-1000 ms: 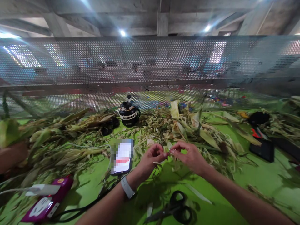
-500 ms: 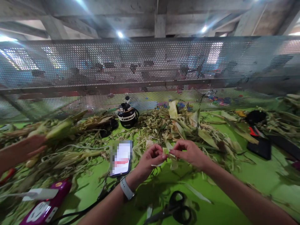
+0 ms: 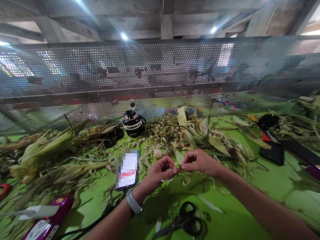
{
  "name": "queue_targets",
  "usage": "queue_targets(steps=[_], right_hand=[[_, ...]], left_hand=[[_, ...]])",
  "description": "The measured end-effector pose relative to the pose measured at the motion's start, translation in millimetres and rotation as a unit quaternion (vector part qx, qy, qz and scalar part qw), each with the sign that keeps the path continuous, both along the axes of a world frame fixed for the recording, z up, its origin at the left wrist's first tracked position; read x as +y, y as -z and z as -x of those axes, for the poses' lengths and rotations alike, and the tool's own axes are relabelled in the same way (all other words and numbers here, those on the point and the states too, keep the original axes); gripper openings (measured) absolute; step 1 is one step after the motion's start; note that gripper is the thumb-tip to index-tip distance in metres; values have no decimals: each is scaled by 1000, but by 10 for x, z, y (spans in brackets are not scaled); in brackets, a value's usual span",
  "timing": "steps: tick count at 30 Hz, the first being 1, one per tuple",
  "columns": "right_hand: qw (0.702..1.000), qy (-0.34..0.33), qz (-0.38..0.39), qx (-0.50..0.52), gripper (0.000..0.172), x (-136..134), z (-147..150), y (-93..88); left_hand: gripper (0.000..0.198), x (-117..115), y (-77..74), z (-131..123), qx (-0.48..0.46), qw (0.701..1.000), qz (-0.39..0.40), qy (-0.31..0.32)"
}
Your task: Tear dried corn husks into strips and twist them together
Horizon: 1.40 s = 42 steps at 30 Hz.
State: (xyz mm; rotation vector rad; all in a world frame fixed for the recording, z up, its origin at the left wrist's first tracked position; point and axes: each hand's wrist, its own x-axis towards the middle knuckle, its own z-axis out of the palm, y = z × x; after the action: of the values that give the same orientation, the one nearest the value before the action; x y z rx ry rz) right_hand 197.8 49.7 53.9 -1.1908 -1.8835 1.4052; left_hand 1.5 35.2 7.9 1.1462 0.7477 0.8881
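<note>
My left hand [image 3: 163, 170], with a pale watch band on its wrist, pinches a small pale-green piece of corn husk [image 3: 177, 164]. From the other side my right hand [image 3: 197, 163] grips the same piece between thumb and fingertips. The two hands nearly touch above the green table [image 3: 220, 200]. Fingers hide much of the piece, and thin husk ends hang below it. Black-handled scissors [image 3: 183, 221] lie on the table below my hands. Just behind them is a heap of dry corn husks [image 3: 190, 133].
A lit phone [image 3: 127, 170] lies left of my hands. Behind it stands a black jug marked ENERGY [image 3: 133, 126]. More husks [image 3: 50, 146] and a purple power bank [image 3: 53, 213] are at left. A dark phone [image 3: 272, 153] rests at right. A perforated metal screen [image 3: 155, 80] spans the back.
Another person's hand at the far left has left the view, and the large green husk there now lies on the pile. My hands stay together, with fingers shifted slightly on the piece.
</note>
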Motion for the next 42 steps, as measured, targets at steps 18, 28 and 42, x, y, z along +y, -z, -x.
queue_targets(steps=[18,28,42], right_hand=[[998,2,47,44,27,30,-11,5],[998,-1,43,51,26,29,-8,35],[999,-40,20,12,27,30,-33,0]], left_hand=[[37,21,57,1,-40,999,33,-10],[36,3,28,-5,-37,999,37,-3],[36,13,31,1,0,999,39,16]])
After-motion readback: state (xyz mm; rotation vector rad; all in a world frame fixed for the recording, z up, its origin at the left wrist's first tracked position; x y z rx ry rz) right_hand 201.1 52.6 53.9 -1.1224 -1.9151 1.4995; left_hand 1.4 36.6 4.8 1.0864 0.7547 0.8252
